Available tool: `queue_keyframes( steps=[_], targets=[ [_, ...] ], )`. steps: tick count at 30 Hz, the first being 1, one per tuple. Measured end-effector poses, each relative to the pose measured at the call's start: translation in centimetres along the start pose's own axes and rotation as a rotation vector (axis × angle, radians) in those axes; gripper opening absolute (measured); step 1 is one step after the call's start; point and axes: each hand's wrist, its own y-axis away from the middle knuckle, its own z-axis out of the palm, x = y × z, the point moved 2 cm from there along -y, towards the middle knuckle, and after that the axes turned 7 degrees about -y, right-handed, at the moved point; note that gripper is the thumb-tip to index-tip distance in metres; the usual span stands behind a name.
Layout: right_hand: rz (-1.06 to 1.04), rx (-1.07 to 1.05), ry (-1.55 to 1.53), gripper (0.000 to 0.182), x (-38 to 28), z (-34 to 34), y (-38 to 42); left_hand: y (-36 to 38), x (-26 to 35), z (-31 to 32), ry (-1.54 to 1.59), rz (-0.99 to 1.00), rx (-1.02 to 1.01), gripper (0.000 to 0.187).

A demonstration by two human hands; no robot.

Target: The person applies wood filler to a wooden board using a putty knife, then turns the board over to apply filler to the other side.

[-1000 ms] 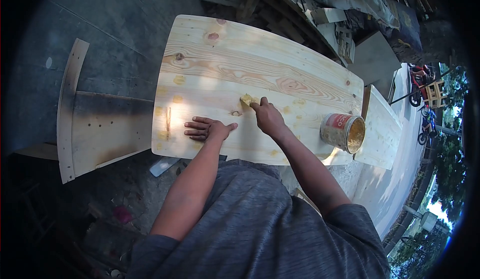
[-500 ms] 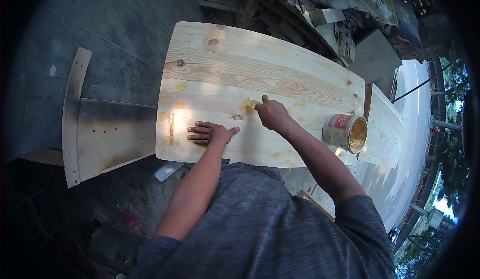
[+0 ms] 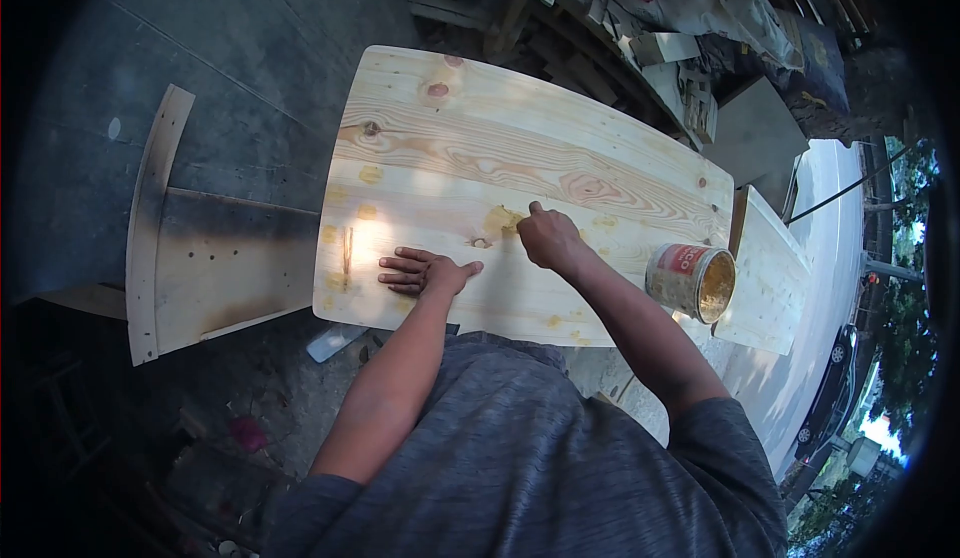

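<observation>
1. Pine wood, pale with brown knots: this is the large board (image 3: pixel 520 173) under both hands, lying flat in the middle of the view, over a grey floor.
2. My left hand (image 3: pixel 425 271) rests flat on the board near its close edge, fingers spread and holding nothing.
3. My right hand (image 3: pixel 545 236) is curled, fingertips pressed on a yellow patch of filler (image 3: pixel 503 220) on the board; I cannot tell if a small tool is pinched inside the fingers.
4. The 2 hands are apart, near each other, both touching the board.
5. I judge the board stiff and rather heavy, not fragile; to take hold I would grip it at the 2 long edges, away from the wet patches.
6. The filler looks soft and sticky, so it will smear if touched.
7. Count: 1 large board, 1 open can (image 3: pixel 691 281) standing at the board's right corner, touching or just on it, 1 narrower board (image 3: pixel 768 263) just beside the can, 1 curved wooden piece (image 3: pixel 205 248) to the left.
8. I see about 10 yellow patches on the board; the exact number is hard to tell.
</observation>
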Motion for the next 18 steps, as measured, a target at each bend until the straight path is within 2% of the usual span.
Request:
queue_keyframes(
  steps=[1, 2, 4, 7, 10, 11, 14, 18],
  targets=[
    [-0.075, 0.232, -0.108, 0.022, 0.3, -0.3, -0.3, -0.1, 0.0, 0.1, 0.005, 0.0, -0.003, 0.16],
    [-0.101, 0.271, -0.045, 0.023, 0.8, -0.4, -0.9, -0.2, 0.1, 0.1, 0.016, 0.002, -0.005, 0.16],
    [-0.146, 0.282, -0.025, 0.014, 2.4, 0.6, -1.1, -0.1, 0.2, 0.2, 0.008, 0.001, -0.001, 0.16],
    [-0.012, 0.087, 0.072, 0.014, 4.5, 1.5, 0.2, 0.2, 0.3, -0.3, 0.001, 0.014, -0.004, 0.159],
    [-0.089, 0.069, 0.052, 0.017, 3.9, -0.3, 0.5, 0.0, 0.3, 0.0, -0.012, 0.01, -0.005, 0.16],
    [-0.165, 0.155, 0.027, 0.019, 3.9, 0.1, -0.2, -0.4, 0.4, 0.2, -0.02, -0.005, -0.014, 0.16],
    [-0.119, 0.211, 0.031, 0.019, 4.3, 1.5, 0.4, -0.8, 0.3, 0.5, -0.009, -0.014, -0.02, 0.163],
    [0.052, 0.112, 0.001, 0.018, 7.8, 3.8, 4.2, -0.9, 0.1, 0.8, 0.005, -0.01, -0.001, 0.165]
  ],
)
